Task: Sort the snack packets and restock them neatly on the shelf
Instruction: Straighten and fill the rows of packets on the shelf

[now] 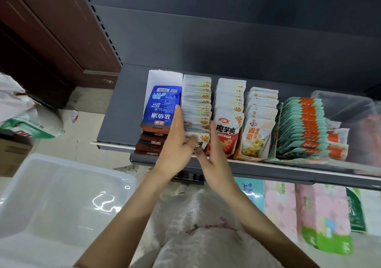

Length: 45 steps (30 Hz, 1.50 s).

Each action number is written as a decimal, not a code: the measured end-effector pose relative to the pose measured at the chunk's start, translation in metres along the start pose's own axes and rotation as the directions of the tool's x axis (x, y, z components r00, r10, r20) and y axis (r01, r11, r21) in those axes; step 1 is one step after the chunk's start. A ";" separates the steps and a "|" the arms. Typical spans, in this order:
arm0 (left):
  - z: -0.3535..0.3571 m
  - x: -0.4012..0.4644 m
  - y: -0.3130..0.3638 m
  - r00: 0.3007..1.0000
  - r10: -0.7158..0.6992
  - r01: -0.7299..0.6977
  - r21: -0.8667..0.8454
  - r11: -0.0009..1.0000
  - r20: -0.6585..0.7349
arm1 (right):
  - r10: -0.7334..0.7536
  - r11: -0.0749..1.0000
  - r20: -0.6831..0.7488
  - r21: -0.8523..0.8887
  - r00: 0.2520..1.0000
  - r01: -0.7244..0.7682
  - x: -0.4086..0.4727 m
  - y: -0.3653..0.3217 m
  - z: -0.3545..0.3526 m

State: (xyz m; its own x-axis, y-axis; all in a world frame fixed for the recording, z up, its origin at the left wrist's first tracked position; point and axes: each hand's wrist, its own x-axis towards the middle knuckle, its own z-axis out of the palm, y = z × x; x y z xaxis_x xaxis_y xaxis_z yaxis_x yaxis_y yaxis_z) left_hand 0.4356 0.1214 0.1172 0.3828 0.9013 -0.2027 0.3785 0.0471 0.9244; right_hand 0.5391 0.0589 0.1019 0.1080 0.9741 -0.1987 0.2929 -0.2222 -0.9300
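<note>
- At centre frame, on the dark shelf: rows of snack packets standing in white dividers, a blue packet leaning on brown ones at the left end.
- Flanking the second row of white packets: left hand flat against its left side, right hand flat against its right side, fingers of both straight, gripping nothing.
- Right of these: red-and-white packets, yellow-printed packets, teal-and-orange packets.
- Far right: clear bin, contents blurred.
- Lower left: clear plastic tub.
- Lower right, under the shelf: tissue packs, partly cut off.
- Front packet of the second row mostly hidden by both hands.
</note>
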 end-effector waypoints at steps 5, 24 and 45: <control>0.005 0.000 0.006 0.971 -0.185 0.100 -0.440 0.893 -0.154 | -0.040 0.997 -0.097 0.065 0.995 0.046 -0.003 -0.001 0.012; 0.017 0.019 0.010 0.979 -0.089 0.028 -0.312 0.950 -0.183 | -0.018 0.993 -0.139 -0.114 0.990 0.002 0.027 0.005 0.002; 0.003 0.058 -0.003 0.995 0.031 -0.025 0.067 0.997 -0.095 | 0.012 0.975 -0.026 0.224 1.000 -0.006 0.029 -0.004 0.001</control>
State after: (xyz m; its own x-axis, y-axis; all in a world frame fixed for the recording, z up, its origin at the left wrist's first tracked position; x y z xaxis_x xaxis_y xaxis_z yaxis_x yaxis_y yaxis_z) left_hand 0.4593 0.1718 0.1017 0.3128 0.9391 -0.1421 0.4243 -0.0043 0.9055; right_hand 0.5399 0.0876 0.0993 0.1357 0.9700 -0.2015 0.0724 -0.2125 -0.9745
